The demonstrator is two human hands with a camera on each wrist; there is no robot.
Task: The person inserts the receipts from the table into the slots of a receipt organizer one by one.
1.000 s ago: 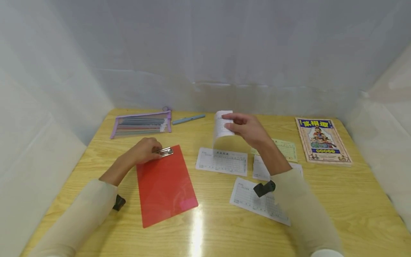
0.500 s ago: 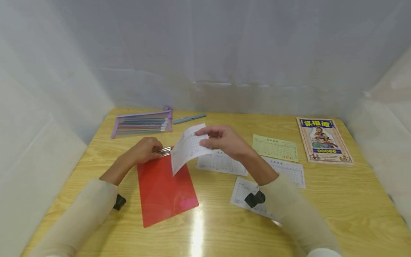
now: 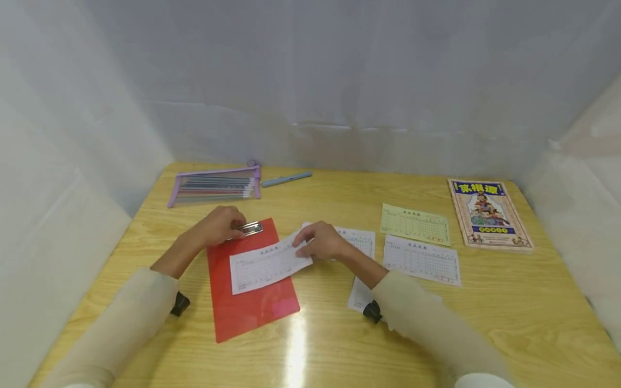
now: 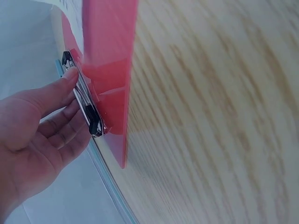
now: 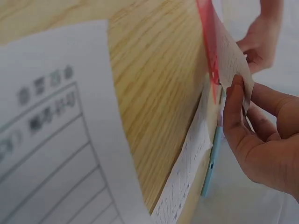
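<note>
At the top edge of a red clipboard (image 3: 233, 320), my left hand (image 3: 218, 226) grips the metal clip (image 3: 252, 228). In the left wrist view the thumb presses on the clip (image 4: 85, 100) and the fingers lie behind it. My right hand (image 3: 322, 242) pinches the right end of a white printed slip (image 3: 264, 267) between thumb and fingers. This slip extends over the middle of the clipboard, its right end raised and curving. Partly behind the right hand, another white slip (image 3: 361, 240) lies on the table.
More slips lie to the right: a yellow one (image 3: 414, 223), a white one (image 3: 422, 260) and one mostly under the right sleeve (image 3: 359, 296). A comic-style book (image 3: 487, 215) is at far right. Behind the clipboard are a purple-edged pencil pouch (image 3: 215, 187) and a blue pen (image 3: 286, 179).
My right hand has brought the pinched slip left and toward me, from above the table to over the clipboard, and the slip has flattened out. My left hand stays at the clip.
</note>
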